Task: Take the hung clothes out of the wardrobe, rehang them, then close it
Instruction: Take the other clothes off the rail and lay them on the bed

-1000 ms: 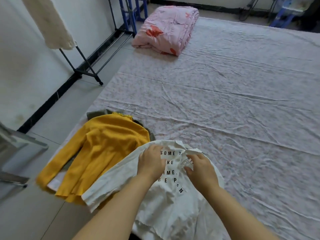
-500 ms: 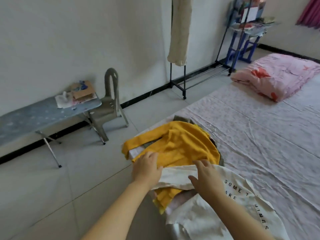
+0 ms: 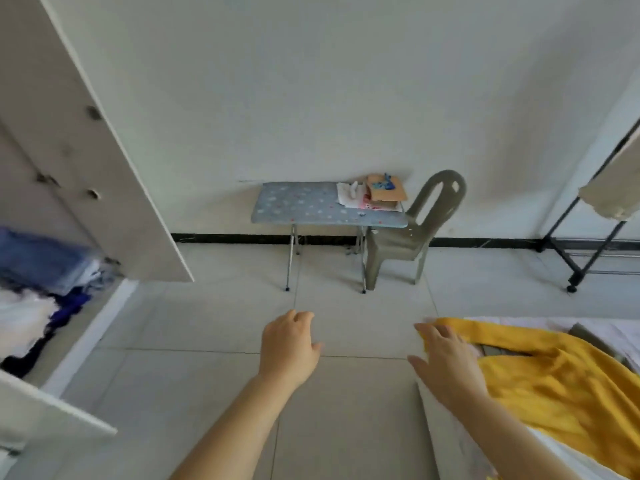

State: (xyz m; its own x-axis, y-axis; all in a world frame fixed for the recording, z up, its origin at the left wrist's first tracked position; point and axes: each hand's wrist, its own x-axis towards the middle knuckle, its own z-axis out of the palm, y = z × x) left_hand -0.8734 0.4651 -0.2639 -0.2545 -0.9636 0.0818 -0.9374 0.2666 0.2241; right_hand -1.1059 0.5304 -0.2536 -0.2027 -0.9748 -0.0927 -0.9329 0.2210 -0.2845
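Observation:
An open white wardrobe door (image 3: 104,168) stands at the left, with blue, white and dark clothes (image 3: 41,282) inside the wardrobe. A yellow sweater (image 3: 561,382) lies on the corner of the bed (image 3: 457,448) at the lower right. My left hand (image 3: 289,344) hovers over the floor tiles, fingers relaxed, holding nothing. My right hand (image 3: 446,362) is spread open at the bed corner, by the yellow sleeve, gripping nothing. The white printed shirt is out of view.
A small blue patterned table (image 3: 311,206) with papers stands against the wall, a grey plastic chair (image 3: 415,233) beside it. A black clothes rack (image 3: 585,251) with a cream garment (image 3: 616,195) is at the right. Tiled floor lies between bed and wardrobe.
My view has swung left from the bed toward the wall and wardrobe. Both hands have let go of the white shirt and lifted away, now empty.

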